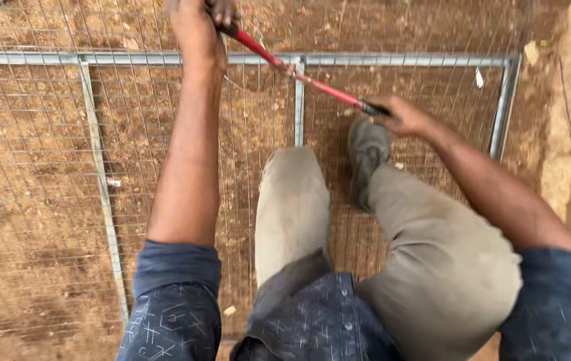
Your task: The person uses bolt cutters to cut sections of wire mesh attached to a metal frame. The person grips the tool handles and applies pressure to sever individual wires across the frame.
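Observation:
A long red-handled tool (299,75) runs diagonally between my two hands, above a wire mesh panel with a grey metal frame (392,60) lying on red-brown soil. My left hand (198,27) is closed around the tool's upper end at the top edge of the view. My right hand (402,115) grips the black lower end near my grey shoe (368,157). The tool's working end is hidden by my left hand and the frame edge. I kneel or crouch on the mesh, in grey trousers (432,261) and a dark blue patterned shirt.
The frame's middle upright bar (299,107) runs down toward my left knee. Another frame bar (101,187) lies at the left. Bare soil with small stones surrounds the panel, and a pale ridge of earth (563,134) runs along the right.

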